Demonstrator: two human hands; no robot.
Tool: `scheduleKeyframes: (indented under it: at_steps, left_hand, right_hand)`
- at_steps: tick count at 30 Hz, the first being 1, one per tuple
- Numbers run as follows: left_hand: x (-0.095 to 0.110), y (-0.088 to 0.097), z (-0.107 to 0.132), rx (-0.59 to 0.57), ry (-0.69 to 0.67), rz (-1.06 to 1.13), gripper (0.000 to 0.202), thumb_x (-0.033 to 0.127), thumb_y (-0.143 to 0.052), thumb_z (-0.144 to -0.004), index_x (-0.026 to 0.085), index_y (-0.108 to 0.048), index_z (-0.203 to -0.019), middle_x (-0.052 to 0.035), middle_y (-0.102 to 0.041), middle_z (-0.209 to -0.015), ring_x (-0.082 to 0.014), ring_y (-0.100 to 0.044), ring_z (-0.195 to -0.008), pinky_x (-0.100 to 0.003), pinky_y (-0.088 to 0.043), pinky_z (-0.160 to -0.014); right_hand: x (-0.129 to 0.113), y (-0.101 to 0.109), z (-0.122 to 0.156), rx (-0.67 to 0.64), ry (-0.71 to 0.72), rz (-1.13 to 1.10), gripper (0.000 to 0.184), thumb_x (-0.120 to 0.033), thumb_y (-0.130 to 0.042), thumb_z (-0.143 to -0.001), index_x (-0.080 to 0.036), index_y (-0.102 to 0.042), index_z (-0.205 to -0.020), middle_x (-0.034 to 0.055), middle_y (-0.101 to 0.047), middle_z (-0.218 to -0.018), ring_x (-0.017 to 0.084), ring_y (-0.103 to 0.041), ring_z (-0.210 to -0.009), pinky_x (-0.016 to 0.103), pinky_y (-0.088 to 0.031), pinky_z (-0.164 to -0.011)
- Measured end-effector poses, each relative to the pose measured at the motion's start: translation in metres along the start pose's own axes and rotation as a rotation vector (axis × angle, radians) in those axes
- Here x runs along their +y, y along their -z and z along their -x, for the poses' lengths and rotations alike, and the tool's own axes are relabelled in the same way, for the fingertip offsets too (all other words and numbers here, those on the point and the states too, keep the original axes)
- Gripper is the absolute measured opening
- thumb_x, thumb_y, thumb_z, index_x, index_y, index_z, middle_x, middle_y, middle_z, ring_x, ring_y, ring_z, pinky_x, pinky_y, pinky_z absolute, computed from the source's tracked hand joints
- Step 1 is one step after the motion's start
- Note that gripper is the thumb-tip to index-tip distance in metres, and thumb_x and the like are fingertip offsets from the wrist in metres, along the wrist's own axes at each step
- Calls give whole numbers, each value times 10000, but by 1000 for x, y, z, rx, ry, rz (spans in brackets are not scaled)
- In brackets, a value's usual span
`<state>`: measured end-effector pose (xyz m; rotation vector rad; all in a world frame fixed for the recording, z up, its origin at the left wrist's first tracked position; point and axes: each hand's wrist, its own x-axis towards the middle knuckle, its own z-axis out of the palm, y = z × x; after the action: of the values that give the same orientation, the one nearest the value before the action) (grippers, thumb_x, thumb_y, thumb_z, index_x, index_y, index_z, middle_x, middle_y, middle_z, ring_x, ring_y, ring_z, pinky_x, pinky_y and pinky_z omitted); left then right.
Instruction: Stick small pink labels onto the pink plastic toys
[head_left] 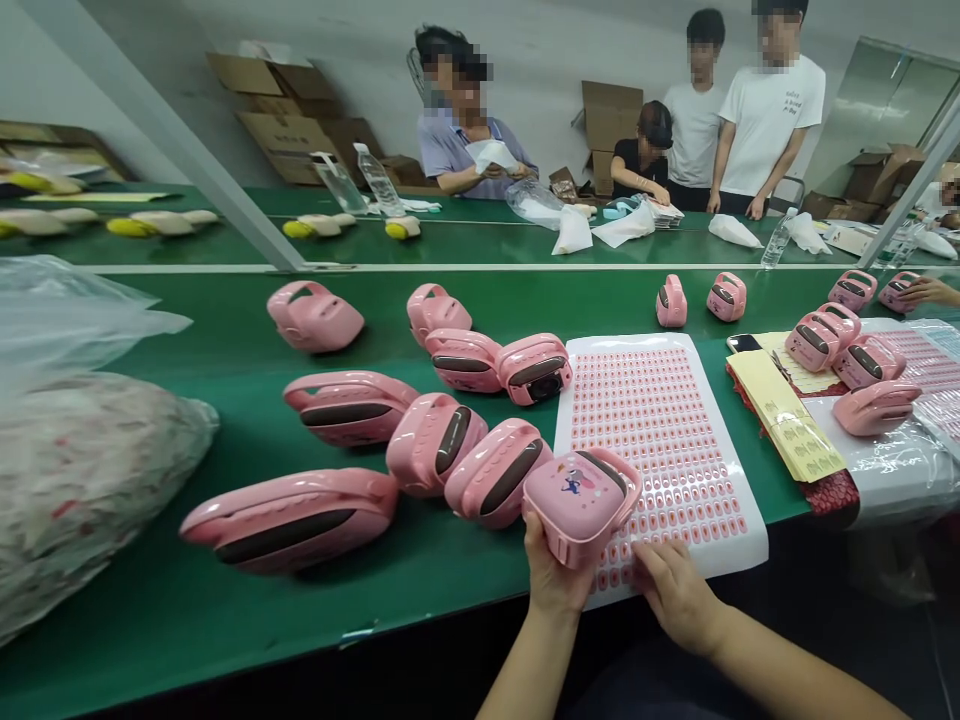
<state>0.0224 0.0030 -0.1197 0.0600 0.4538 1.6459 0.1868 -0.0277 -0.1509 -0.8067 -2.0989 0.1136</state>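
Clearly, our left hand (pixel 559 575) grips a pink case (pixel 577 498), lower centre; the sticker sheet (pixel 656 430) runs up-frame from our half-curled right hand (pixel 681 598), whose hold we can't tell.

Left hand (pixel 559 582) gripping from below; right hand (pixel 681 598) angled inward, fingers (pixel 657 566) bent.

Soft indoor light, glints on pink casings (pixel 292 515), stretched edges.
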Motion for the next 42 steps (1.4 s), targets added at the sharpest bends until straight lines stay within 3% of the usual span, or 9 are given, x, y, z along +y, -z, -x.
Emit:
scheduleKeyframes:
  at_steps: [5, 9, 13, 15, 19, 23, 36, 39, 42]
  left_hand:
    - [-4, 0, -1, -10, -14, -40, 526, 447, -647, -745, 311, -548, -1243, -33, -734, -1020, -260, -689, -872, -408, -554, -767]
    - [3, 0, 3, -10, -93, -229, 642, 465, -747, -638, 275, -566, -1224, -51, -722, -1024, -300, -653, -969, -441, -540, -813]
    - [18, -3, 15, -143, -209, -596, 876, 53, -863, -344, 221, -612, -1166, -86, -634, -1189, -330, -545, -1152, -374, -472, -936]
    - [23, -6, 23, -302, -252, -817, 944, -48, -821, -303, 221, -611, -1183, -112, -604, -1231, -348, -540, -1157, -405, -442, -966]
    - [26, -10, 35, -680, -374, -1229, 992, 38, -820, -411, 300, -504, -1314, -135, -577, -1273, -381, -557, -1131, -522, -424, -950]
    - [24, -12, 37, -728, -433, -1256, 1007, 46, -819, -412, 325, -494, -1323, -142, -570, -1288, -400, -538, -1150, -559, -407, -949]
    - [22, -16, 39, -589, -320, -1039, 910, -29, -816, -330, 308, -647, -1158, -123, -635, -1191, -417, -525, -1156, -633, -268, -1016]
    - [22, -15, 39, -617, -347, -1076, 924, -31, -819, -327, 325, -644, -1163, -132, -627, -1195, -424, -536, -1137, -636, -307, -993]
    - [22, -17, 38, -637, -343, -1085, 910, -52, -813, -321, 320, -664, -1137, -162, -606, -1199, -452, -532, -1127, -654, -317, -973]
  right_hand:
    - [-5, -9, 4, 89, 9, -104, 528, -103, -348, -915, -301, -310, -1402, 66, -654, -873, 196, -630, -670, 344, -567, -581]
    - [-18, 2, -8, 170, -265, -334, 428, -144, -418, -897, -316, -419, -1289, 29, -583, -819, 160, -613, -626, 300, -573, -571]
    - [-18, 39, -50, 315, -582, -655, 416, -229, -585, -841, -300, -417, -1215, 11, -569, -873, 136, -638, -681, 287, -565, -634]
    - [-15, 59, -75, 270, -670, -817, 445, -264, -659, -785, -296, -442, -1173, -8, -559, -868, 117, -626, -665, 262, -546, -616]
    - [-15, 80, -106, -6, -746, -989, 502, -217, -718, -686, -269, -482, -1125, -27, -535, -868, 86, -601, -618, 230, -492, -560]
    - [-23, 75, -109, -116, -788, -998, 511, -172, -670, -675, -265, -465, -1135, -35, -504, -885, 77, -596, -562, 260, -503, -546]
    - [-31, 69, -93, -7, -690, -833, 454, -149, -595, -764, -270, -455, -1179, -16, -526, -876, 105, -631, -621, 270, -550, -598]
    - [-31, 68, -90, 16, -559, -631, 458, -120, -565, -792, -270, -444, -1208, 5, -551, -896, 111, -624, -642, 262, -554, -598]
    - [-30, 69, -86, 75, -277, -386, 508, -99, -520, -835, -284, -391, -1290, 45, -599, -947, 156, -649, -755, 295, -574, -646]
